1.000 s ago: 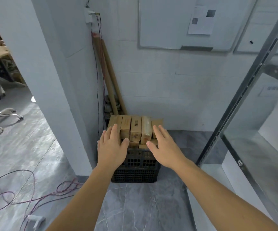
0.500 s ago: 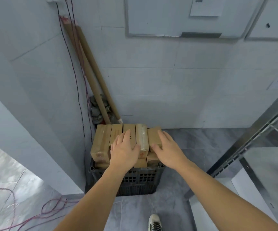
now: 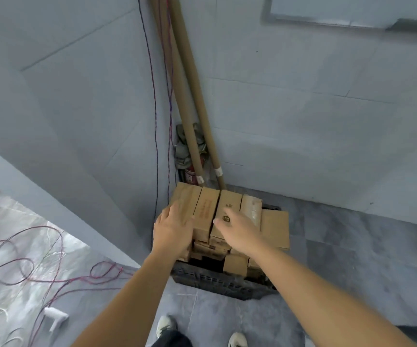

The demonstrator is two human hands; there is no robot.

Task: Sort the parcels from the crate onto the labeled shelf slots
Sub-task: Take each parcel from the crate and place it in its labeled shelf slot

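A black plastic crate (image 3: 217,284) stands on the floor in the wall corner, heaped with brown cardboard parcels (image 3: 206,209). Several long parcels lie side by side across the top; smaller ones sit lower at the front. My left hand (image 3: 173,230) lies over the leftmost top parcel with fingers spread. My right hand (image 3: 240,227) reaches over the middle parcels, fingers extended, near a parcel wrapped in clear tape (image 3: 252,209). Neither hand grips anything. A flat parcel (image 3: 275,230) lies at the right end.
Two long cardboard tubes (image 3: 195,96) lean in the corner behind the crate, beside a red extinguisher (image 3: 191,175) and hanging wires (image 3: 155,121). Loose cables (image 3: 27,266) sprawl on the floor at left. My shoes (image 3: 166,326) stand just before the crate.
I have stepped closer and my view has tilted down. Both hands have slid further over the top parcels, the left one toward the leftmost parcel.
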